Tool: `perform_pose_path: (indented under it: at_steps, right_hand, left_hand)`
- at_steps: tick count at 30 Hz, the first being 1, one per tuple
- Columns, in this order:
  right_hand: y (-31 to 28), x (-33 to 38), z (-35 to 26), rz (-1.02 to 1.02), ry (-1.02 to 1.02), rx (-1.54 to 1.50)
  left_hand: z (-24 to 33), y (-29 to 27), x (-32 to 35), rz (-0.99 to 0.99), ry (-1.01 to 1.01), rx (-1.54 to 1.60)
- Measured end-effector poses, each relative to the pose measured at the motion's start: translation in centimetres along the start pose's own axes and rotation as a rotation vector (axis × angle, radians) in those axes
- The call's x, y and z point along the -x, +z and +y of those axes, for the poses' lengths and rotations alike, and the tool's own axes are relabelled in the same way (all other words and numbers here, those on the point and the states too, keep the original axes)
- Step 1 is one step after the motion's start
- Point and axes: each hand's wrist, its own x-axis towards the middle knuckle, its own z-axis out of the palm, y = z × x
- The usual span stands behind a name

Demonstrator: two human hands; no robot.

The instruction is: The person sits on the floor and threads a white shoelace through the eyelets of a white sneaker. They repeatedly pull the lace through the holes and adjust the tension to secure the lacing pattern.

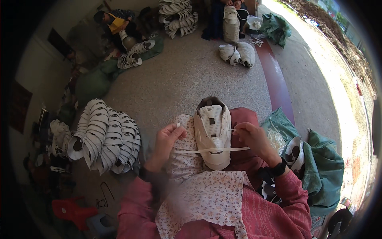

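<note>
A cream shoe upper (213, 131) with a mesh tongue and dark collar lining lies across my lap, its toe toward me. Across the toe part runs a flat white shoelace (199, 151), stretched between my hands. My left hand (169, 137) is at the left of the upper, fingers closed on the lace with one white end poking up by the thumb. To the right, my right hand (254, 137) pinches the other end near the eyelet edge, fingers curled. The eyelets hold no lace that I can see.
Stacked white shoe uppers (105, 137) stand on the floor at my left. A bundle of loose laces (275, 139) and green sacks (322, 167) lie at my right. A red stool (71, 213) is at lower left. Two other people sit farther off among more uppers (237, 54).
</note>
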Motion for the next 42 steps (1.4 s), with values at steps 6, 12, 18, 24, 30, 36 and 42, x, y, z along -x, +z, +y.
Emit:
perform_pose_path:
  at_steps: [6,12,18,24,30,36,42]
  right_hand:
    - [3.2,-0.6,0.8,0.045,-0.27,0.024]
    - [2.7,-0.2,1.8,0.025,-0.296,0.212]
    - [2.9,0.3,1.0,-0.013,-0.275,0.297]
    - [3.9,0.0,1.4,0.048,-0.32,0.05]
    - [4.6,-0.2,1.7,0.117,-0.322,0.16]
    - [5.0,-0.3,1.6,0.158,-0.324,0.257]
    - [5.2,-0.3,1.6,0.158,-0.409,0.287]
  left_hand:
    - [-2.1,5.8,-0.9,-0.116,0.032,0.049]
    - [-2.5,5.4,-1.2,-0.302,0.237,-0.235]
    - [-3.4,4.9,-1.5,-0.314,0.305,-0.28]
    - [-1.9,6.0,-1.0,-0.262,0.177,-0.215]
    - [-1.7,6.1,-0.7,-0.241,0.181,-0.216]
    - [-2.0,6.1,-0.8,-0.234,0.237,-0.292]
    - [-1.8,6.1,-0.8,-0.233,0.262,-0.339]
